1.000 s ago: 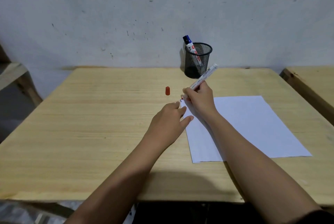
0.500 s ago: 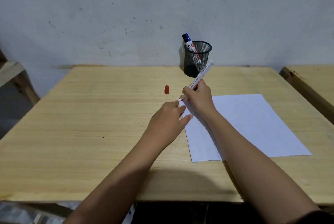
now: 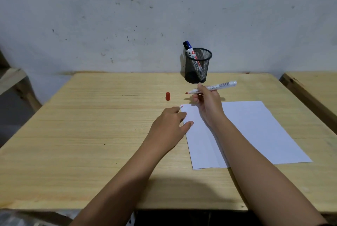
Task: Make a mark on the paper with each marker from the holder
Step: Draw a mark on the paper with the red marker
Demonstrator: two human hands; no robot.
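Note:
My right hand holds an uncapped white marker with a red tip, lifted above the table and lying nearly level, tip pointing left. Its red cap stands on the table left of the tip. The white paper lies flat at the right, with small dark and red marks at its far left corner. My left hand rests flat with fingers apart, pressing the paper's left edge. A black mesh holder at the back holds a blue-capped marker.
The wooden table reaches to a grey wall behind. A second wooden table stands close on the right, and a wooden frame is at the far left.
My right hand has lifted the marker off the paper's corner and swung it from steeply tilted to nearly level, tip now pointing left toward the cap. My left hand has stayed put.

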